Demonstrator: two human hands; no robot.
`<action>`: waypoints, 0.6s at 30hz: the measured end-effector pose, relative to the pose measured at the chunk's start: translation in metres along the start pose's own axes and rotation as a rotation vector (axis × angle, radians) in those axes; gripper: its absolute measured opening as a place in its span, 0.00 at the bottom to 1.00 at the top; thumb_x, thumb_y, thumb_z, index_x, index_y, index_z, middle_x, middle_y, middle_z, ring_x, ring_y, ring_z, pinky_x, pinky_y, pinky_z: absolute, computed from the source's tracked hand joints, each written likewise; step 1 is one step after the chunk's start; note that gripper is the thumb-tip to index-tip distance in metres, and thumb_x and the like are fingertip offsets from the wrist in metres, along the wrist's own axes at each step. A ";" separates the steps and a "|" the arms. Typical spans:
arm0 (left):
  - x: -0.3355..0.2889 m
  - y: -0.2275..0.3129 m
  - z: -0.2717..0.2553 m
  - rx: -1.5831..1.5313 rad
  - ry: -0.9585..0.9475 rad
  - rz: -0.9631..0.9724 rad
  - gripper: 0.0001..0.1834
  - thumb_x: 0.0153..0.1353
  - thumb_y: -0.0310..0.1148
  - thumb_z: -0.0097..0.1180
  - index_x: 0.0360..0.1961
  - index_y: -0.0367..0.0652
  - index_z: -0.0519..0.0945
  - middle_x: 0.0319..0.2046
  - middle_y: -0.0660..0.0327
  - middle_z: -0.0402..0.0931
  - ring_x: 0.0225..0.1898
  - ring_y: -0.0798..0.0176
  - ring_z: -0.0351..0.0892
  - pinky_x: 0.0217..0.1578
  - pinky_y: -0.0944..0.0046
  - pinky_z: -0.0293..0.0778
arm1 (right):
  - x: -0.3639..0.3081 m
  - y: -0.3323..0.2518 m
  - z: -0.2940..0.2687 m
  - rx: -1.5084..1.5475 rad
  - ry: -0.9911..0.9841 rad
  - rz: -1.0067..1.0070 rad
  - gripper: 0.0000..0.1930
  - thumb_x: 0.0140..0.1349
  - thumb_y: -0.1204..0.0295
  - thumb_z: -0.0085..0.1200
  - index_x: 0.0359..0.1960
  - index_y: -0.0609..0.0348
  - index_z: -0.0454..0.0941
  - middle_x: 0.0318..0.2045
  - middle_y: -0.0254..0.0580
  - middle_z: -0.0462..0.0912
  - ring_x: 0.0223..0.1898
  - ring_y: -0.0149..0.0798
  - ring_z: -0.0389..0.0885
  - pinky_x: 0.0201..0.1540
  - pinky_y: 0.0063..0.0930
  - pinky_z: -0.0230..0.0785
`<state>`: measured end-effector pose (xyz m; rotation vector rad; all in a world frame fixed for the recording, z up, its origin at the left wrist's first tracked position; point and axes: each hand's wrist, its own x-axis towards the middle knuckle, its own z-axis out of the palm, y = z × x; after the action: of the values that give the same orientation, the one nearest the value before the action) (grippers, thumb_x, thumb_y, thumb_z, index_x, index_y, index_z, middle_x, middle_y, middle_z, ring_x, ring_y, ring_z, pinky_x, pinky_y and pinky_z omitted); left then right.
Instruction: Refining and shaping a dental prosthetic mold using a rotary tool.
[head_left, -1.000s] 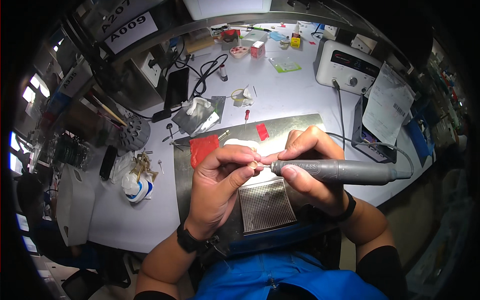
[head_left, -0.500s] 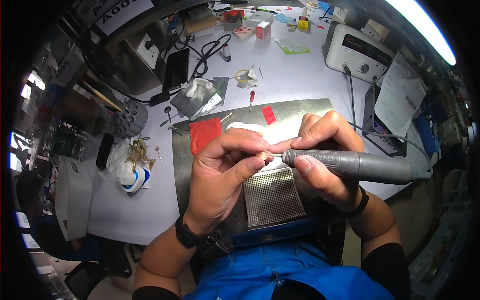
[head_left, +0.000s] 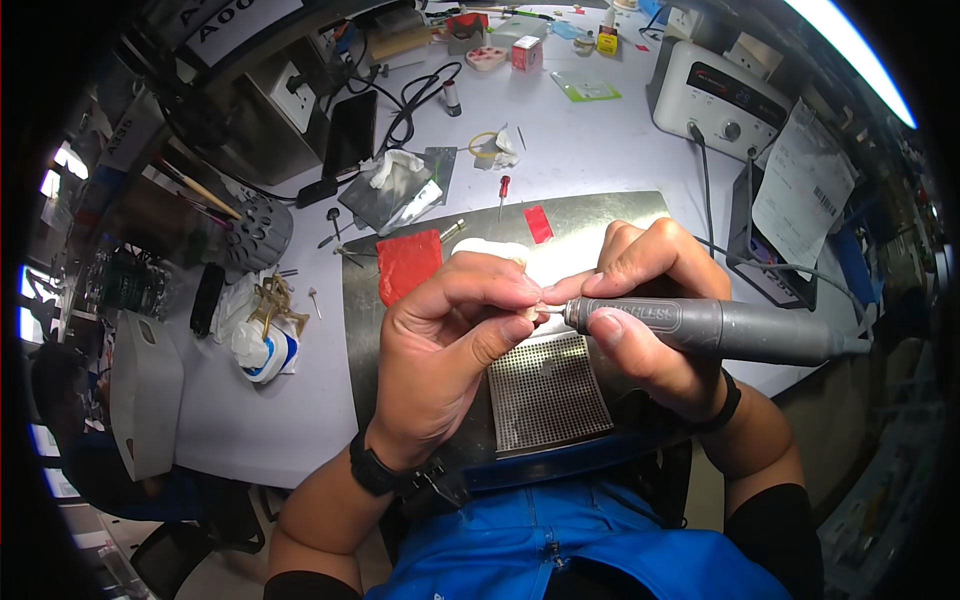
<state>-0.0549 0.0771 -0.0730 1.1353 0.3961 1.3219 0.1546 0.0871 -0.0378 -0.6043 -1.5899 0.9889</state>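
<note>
Between the fingertips and thumb of my left hand (head_left: 450,335) is a small cream-coloured piece that looks like a dental crown (head_left: 533,313); the fingers hide most of it. My right hand (head_left: 655,310) is wrapped round a grey rotary handpiece (head_left: 690,327), thumb below and fingers above. The handpiece lies nearly level, its thin metal bit pointing left at the crown. Bit and crown meet or almost meet; I cannot tell which. Both hands come together above a steel plate (head_left: 365,350) and a perforated metal grille (head_left: 550,395).
A white control box (head_left: 715,100) with a knob stands back right, a cable running near the right arm. Around the plate lie a red sheet (head_left: 410,268), a red-handled screwdriver (head_left: 504,190), a phone (head_left: 350,135), a grey tool holder (head_left: 260,237) and a brass-coloured articulator (head_left: 278,305).
The crown has turned slightly in my left fingertips. Digits now show lit on the control box, where the display was dark before. Both hands stay almost in place.
</note>
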 end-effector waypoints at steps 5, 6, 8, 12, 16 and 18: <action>-0.001 0.000 0.001 0.010 0.005 0.021 0.12 0.62 0.13 0.61 0.46 0.36 0.84 0.48 0.57 0.76 0.50 0.65 0.79 0.55 0.65 0.77 | 0.002 -0.002 0.000 -0.039 -0.017 -0.028 0.10 0.57 0.76 0.67 0.35 0.64 0.77 0.29 0.41 0.81 0.30 0.29 0.78 0.35 0.24 0.70; -0.001 0.000 0.001 0.010 0.005 0.020 0.12 0.62 0.13 0.61 0.46 0.36 0.84 0.48 0.57 0.76 0.50 0.65 0.79 0.55 0.65 0.77 | 0.001 -0.004 0.000 -0.057 -0.033 0.001 0.10 0.58 0.74 0.63 0.35 0.64 0.74 0.28 0.41 0.75 0.30 0.31 0.77 0.38 0.28 0.75; -0.001 -0.001 0.000 0.041 0.011 0.029 0.12 0.62 0.13 0.62 0.45 0.36 0.84 0.48 0.57 0.76 0.50 0.65 0.79 0.54 0.66 0.77 | 0.001 -0.006 0.000 -0.075 -0.047 0.031 0.10 0.59 0.72 0.59 0.36 0.65 0.71 0.26 0.40 0.69 0.30 0.33 0.75 0.41 0.32 0.80; 0.000 -0.001 0.000 0.023 -0.001 0.031 0.12 0.62 0.13 0.61 0.45 0.37 0.84 0.47 0.58 0.76 0.50 0.66 0.79 0.54 0.66 0.77 | 0.001 -0.006 -0.002 -0.075 -0.070 0.029 0.10 0.59 0.73 0.59 0.36 0.65 0.71 0.26 0.40 0.69 0.31 0.34 0.75 0.42 0.34 0.81; -0.001 0.000 0.000 0.025 -0.004 0.027 0.12 0.62 0.13 0.61 0.45 0.37 0.84 0.47 0.58 0.76 0.50 0.66 0.79 0.54 0.66 0.77 | 0.001 0.000 -0.001 -0.026 -0.032 -0.020 0.11 0.58 0.74 0.65 0.35 0.64 0.75 0.28 0.40 0.78 0.30 0.29 0.77 0.36 0.26 0.72; -0.001 -0.001 -0.001 0.021 -0.009 0.028 0.12 0.62 0.13 0.61 0.45 0.37 0.84 0.47 0.58 0.76 0.51 0.66 0.79 0.54 0.66 0.77 | 0.000 0.002 -0.001 -0.002 -0.010 -0.012 0.11 0.57 0.74 0.67 0.36 0.64 0.77 0.29 0.40 0.80 0.30 0.27 0.77 0.34 0.23 0.68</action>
<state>-0.0552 0.0766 -0.0741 1.1674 0.3896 1.3390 0.1548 0.0883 -0.0393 -0.5920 -1.6019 0.9830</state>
